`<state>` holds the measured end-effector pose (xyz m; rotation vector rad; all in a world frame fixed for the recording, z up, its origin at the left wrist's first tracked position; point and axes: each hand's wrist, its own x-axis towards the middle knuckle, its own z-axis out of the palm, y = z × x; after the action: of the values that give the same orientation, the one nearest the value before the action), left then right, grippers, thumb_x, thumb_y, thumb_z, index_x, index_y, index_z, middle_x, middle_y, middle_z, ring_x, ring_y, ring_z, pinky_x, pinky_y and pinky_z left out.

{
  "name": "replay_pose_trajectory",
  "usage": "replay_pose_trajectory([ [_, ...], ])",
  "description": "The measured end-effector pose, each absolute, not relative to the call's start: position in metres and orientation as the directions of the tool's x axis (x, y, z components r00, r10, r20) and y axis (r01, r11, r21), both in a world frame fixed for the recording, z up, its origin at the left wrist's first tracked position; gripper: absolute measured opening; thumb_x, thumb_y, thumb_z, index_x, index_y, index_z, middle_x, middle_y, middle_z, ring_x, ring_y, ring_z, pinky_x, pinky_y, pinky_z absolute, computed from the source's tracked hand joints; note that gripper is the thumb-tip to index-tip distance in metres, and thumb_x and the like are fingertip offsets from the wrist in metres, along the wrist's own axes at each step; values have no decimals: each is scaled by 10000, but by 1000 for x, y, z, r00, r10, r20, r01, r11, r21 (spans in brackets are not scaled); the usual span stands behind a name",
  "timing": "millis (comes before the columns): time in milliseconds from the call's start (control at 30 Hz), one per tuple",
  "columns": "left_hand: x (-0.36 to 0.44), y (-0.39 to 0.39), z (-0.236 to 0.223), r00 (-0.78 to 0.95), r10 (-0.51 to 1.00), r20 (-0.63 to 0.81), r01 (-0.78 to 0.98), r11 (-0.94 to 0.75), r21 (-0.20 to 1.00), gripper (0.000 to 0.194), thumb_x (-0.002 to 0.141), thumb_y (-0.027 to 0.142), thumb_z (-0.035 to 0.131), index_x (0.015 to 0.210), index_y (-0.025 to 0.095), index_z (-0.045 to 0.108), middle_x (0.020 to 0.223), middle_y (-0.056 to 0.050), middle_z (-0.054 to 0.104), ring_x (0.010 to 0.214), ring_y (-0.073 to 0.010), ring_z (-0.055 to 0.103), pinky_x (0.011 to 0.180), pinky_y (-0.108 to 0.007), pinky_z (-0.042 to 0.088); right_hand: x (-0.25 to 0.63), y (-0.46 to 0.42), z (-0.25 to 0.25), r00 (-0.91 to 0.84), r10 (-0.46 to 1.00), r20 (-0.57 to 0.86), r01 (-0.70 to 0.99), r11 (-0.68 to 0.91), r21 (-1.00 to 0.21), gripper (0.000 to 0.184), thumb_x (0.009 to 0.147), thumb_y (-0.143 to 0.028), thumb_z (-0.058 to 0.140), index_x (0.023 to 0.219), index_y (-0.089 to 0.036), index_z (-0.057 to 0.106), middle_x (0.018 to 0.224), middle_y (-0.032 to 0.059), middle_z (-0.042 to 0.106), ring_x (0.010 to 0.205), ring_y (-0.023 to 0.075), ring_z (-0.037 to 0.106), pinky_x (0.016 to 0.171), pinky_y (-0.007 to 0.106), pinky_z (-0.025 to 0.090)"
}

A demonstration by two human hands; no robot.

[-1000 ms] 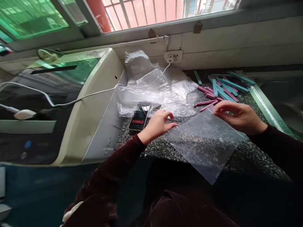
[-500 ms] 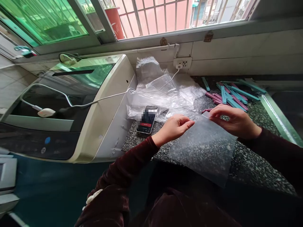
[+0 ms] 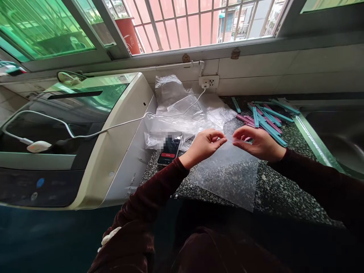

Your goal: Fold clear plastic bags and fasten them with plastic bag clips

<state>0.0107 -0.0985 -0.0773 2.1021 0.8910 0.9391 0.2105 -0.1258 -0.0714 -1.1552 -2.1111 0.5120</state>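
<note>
A clear plastic bag (image 3: 227, 178) hangs from my fingertips above the speckled counter (image 3: 284, 189). My left hand (image 3: 206, 146) pinches its upper edge between thumb and forefinger. Close beside it, my right hand (image 3: 254, 142) pinches the same edge, with a small gap between the two hands. Behind them lies a heap of crumpled clear plastic bags (image 3: 196, 113). Several teal and pink bag sealing clips (image 3: 267, 117) are piled past my right hand. A phone (image 3: 170, 148) with a lit screen lies left of my left hand.
A washing machine (image 3: 93, 151) stands on the left, with a white charging cable (image 3: 125, 125) running across it to the wall socket (image 3: 209, 82). At the right is a metal sink (image 3: 338, 132). A barred window spans the back.
My left hand has come over to the bag and closed on its edge. My right hand has moved left with the bag, and the two hands are now close together.
</note>
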Motion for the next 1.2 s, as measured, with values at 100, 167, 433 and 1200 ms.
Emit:
replay_pose_trajectory([
  [100, 6, -95, -77, 482, 805, 347, 270, -513, 815, 89, 768, 206, 602, 713, 154, 649, 695, -13, 589, 636, -96, 503, 618, -242, 418, 225, -125, -76, -390, 881, 266, 623, 466, -629, 412, 728, -458, 602, 1026, -174, 574, 808, 60, 647, 724, 174, 606, 632, 325, 512],
  [167, 0, -94, -77, 453, 819, 353, 255, -498, 829, 75, 757, 200, 615, 710, 155, 653, 684, -9, 584, 622, -93, 495, 603, -241, 415, 238, -125, -82, -416, 885, 208, 659, 451, -602, 347, 740, -480, 577, 908, -179, 620, 799, 63, 659, 726, 179, 612, 651, 333, 511],
  [433, -14, -102, -81, 364, 851, 379, 209, -471, 857, 102, 729, 174, 634, 629, 160, 652, 594, 14, 535, 582, -90, 473, 565, -239, 394, 248, -127, -92, -429, 872, 236, 785, 489, -381, 303, 822, -421, 432, 690, -196, 587, 720, 72, 658, 663, 195, 593, 600, 338, 461],
  [1200, -28, -114, -92, 362, 848, 387, 279, -495, 823, 82, 751, 211, 611, 688, 159, 622, 634, 18, 493, 576, -85, 426, 562, -227, 379, 257, -148, -64, -542, 800, 257, 722, 600, -344, 216, 811, -314, 467, 666, -211, 590, 687, 83, 664, 610, 184, 586, 579, 330, 456],
])
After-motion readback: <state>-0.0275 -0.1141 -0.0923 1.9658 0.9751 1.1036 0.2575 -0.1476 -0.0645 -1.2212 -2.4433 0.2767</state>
